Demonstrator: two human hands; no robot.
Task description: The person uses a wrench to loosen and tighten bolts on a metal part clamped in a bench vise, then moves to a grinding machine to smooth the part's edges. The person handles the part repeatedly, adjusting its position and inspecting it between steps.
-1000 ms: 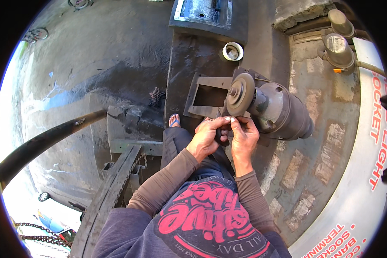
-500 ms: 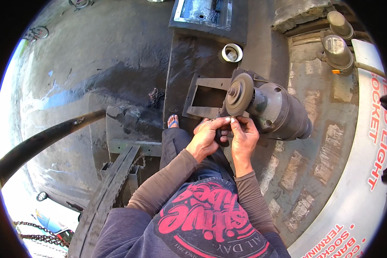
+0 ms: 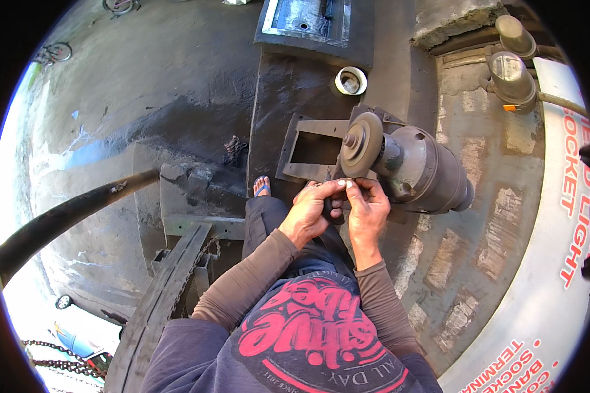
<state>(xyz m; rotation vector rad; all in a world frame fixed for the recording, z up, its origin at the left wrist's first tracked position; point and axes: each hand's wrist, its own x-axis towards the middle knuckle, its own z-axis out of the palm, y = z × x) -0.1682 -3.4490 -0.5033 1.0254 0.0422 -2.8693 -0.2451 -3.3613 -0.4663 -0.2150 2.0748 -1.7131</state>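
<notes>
A worn grey wheel (image 3: 367, 145) is mounted on the shaft of a large grimy motor (image 3: 419, 169), which sits on a steel frame (image 3: 311, 125) with a rectangular opening. Just below the wheel's lower edge, my left hand (image 3: 311, 209) and my right hand (image 3: 366, 213) meet, thumb tips close together. Their fingers are closed round a small dark piece, mostly hidden by the fingers, so I cannot make out what it is or whether it touches the wheel. My forearms come up from below, over a printed shirt.
Above are a metal trough (image 3: 305, 40) and a white bucket (image 3: 362, 81). A dark pipe (image 3: 78, 209), steel beam (image 3: 164, 295) and chains lie left, with bicycles and a vehicle beyond. Two cylindrical metal housings (image 3: 511, 85) and a white signboard (image 3: 557, 170) are at the right. My sandalled foot is below the frame.
The whole view has shifted slightly, with things appearing a little farther left. My hands stay pinched together at the wheel's lower edge with almost no visible movement.
</notes>
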